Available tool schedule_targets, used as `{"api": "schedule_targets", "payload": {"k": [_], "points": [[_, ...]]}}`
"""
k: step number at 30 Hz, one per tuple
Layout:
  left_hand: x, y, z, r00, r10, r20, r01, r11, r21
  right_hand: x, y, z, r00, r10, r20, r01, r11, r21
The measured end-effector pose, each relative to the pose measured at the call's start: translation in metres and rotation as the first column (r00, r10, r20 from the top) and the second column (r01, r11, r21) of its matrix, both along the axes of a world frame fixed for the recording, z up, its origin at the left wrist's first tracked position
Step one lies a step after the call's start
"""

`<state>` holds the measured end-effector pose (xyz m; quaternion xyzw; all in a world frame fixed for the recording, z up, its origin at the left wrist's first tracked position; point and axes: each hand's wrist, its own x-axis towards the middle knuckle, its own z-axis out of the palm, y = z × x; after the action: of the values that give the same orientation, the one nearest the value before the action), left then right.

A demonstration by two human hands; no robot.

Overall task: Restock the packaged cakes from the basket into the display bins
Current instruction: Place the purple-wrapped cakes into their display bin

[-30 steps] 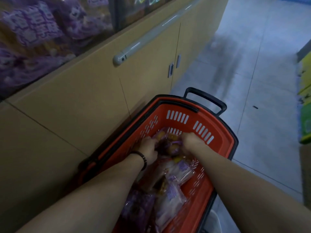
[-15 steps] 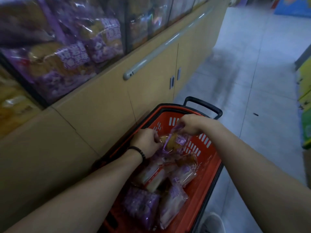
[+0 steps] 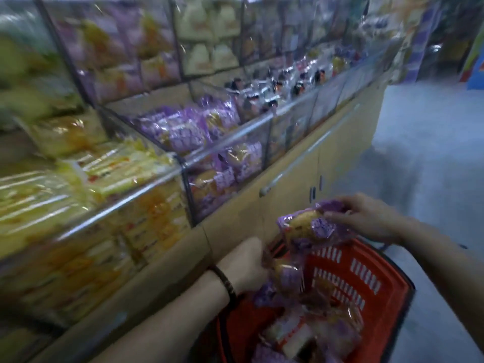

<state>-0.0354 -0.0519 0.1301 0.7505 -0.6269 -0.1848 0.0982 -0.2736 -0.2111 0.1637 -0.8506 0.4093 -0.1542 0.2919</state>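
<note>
- Right hand [image 3: 366, 218] pinches a purple cake packet [image 3: 309, 227] above the basket [image 3: 348, 271], its long axis pointing roughly leftward
- Left hand [image 3: 246, 265] grips a second packet [image 3: 286, 277], lower down
- The purple-stocked bin [image 3: 183, 129] lies up and left of both hands, with the left hand nearer

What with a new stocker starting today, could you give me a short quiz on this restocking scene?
1. True or false: the right hand holds a purple cake pack above the red basket.
2. The left hand is: A) open on the cabinet handle; B) gripping a second purple pack at the basket; C) inside a freezer.
3. Fill in: the bin nearest the person holds ____ packs.
Key: 1 true; 2 B; 3 yellow.
</note>
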Motion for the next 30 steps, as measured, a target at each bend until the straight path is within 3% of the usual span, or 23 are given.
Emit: {"api": "schedule_targets", "payload": {"k": [5,8,12,17,22,30], "points": [[-0.008,0.033,0.110,0.980,-0.118,0.160,0.134,0.987,-0.093,0.004,0.020,0.090,0.916,-0.002,0.401,-0.013,0.999,0.035],[-0.004,0.050,0.179,0.970,-0.174,0.169,0.205,0.961,-0.188,0.017,0.023,0.144,0.858,-0.006,0.514,0.016,1.000,-0.016],[0.016,0.061,0.252,0.977,-0.097,0.190,0.152,0.940,-0.305,0.042,0.024,0.195,0.847,0.035,0.530,0.026,0.994,-0.107],[0.053,0.063,0.306,0.987,0.068,0.148,0.003,0.900,-0.435,0.084,0.014,0.226,0.820,-0.037,0.572,0.090,0.994,-0.064],[0.086,0.045,0.312,0.980,0.185,0.074,-0.114,0.825,-0.554,0.127,-0.017,0.234,0.793,-0.153,0.590,0.126,0.988,0.087],[0.112,0.025,0.285,0.962,0.269,0.051,-0.182,0.766,-0.617,0.177,-0.027,0.230,0.905,-0.095,0.414,0.073,0.995,0.070]]}}
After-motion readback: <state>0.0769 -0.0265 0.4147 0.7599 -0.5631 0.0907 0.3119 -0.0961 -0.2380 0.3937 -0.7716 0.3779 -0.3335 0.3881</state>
